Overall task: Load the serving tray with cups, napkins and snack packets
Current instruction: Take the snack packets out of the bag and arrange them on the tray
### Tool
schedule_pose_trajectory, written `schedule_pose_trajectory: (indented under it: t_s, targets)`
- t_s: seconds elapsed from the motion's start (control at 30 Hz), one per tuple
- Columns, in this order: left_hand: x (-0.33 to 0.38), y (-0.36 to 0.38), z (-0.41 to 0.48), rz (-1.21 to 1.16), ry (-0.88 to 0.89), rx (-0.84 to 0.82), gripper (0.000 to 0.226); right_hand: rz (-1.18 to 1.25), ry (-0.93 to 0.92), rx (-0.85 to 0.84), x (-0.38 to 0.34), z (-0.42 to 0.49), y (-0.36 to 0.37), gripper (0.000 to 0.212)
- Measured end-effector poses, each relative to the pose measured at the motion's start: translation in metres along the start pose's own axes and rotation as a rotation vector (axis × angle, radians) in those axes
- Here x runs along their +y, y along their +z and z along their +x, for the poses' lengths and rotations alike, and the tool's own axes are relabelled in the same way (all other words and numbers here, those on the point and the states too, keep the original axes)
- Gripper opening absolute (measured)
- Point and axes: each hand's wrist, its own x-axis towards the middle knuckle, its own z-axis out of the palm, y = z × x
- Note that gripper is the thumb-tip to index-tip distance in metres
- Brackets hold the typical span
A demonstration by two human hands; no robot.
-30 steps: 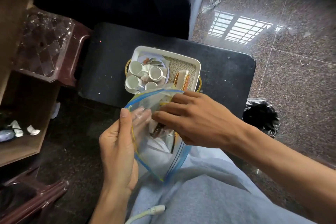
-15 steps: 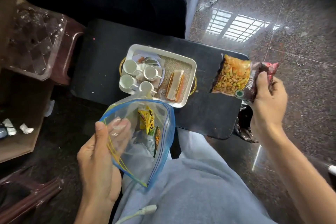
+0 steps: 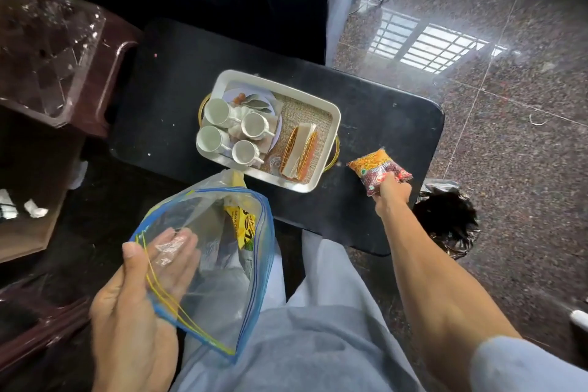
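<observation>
lowered toward the black low table (image 3: 381, 124), the orange-and-maroon plastic snack packet (image 3: 378, 169) was pinched at its near end by the right hand (image 3: 392, 192), just beside the white rectangular serving tray (image 3: 336, 118); half a second before it had been held higher. the blue-rimmed clear zip bag (image 3: 222, 264) was kept spread by the left hand (image 3: 140, 289), a yellow packet (image 3: 243, 227) inside. the tray already carried four white ceramic cups (image 3: 235, 132) and a napkin stack (image 3: 300, 149); loading of packets was judged underway.

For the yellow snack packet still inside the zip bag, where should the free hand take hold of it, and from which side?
Probably by its top edge, reaching down through the bag's open mouth. The yellow packet stands roughly upright in the zip bag, its upper end nearest the opening, which the left hand holds spread. The walls block other approaches.
</observation>
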Motion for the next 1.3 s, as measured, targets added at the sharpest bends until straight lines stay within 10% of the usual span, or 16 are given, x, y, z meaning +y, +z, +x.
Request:
schedule_pose_trajectory:
  t_s: [0.23, 0.4, 0.63, 0.77, 1.0, 1.3]
  targets:
    - [0.004, 0.018, -0.01, -0.003, 0.014, -0.006, 0.046, 0.01, 0.122, 0.032, 0.007, 0.005, -0.009, 0.049]
    - [0.014, 0.03, -0.01, -0.014, -0.008, 0.005, 0.044, -0.242, -0.384, 0.178, -0.016, -0.049, -0.042, 0.045]
    - [0.019, 0.044, -0.006, -0.073, -0.007, -0.019, 0.04, -0.432, -1.275, -0.827, -0.05, -0.238, -0.063, 0.013]
    - [0.017, 0.05, -0.007, -0.002, 0.036, -0.053, 0.038, -1.208, -1.627, -1.42, -0.041, -0.293, -0.022, 0.026]
    - [0.02, 0.047, -0.015, 0.062, 0.1, -0.151, 0.037, -2.226, -1.965, -0.872, 0.013, -0.281, 0.046, 0.018]
    - [0.014, 0.043, -0.009, 0.158, 0.138, -0.099, 0.032, -2.179, -2.207, -0.881, 0.021, -0.283, 0.058, 0.026]
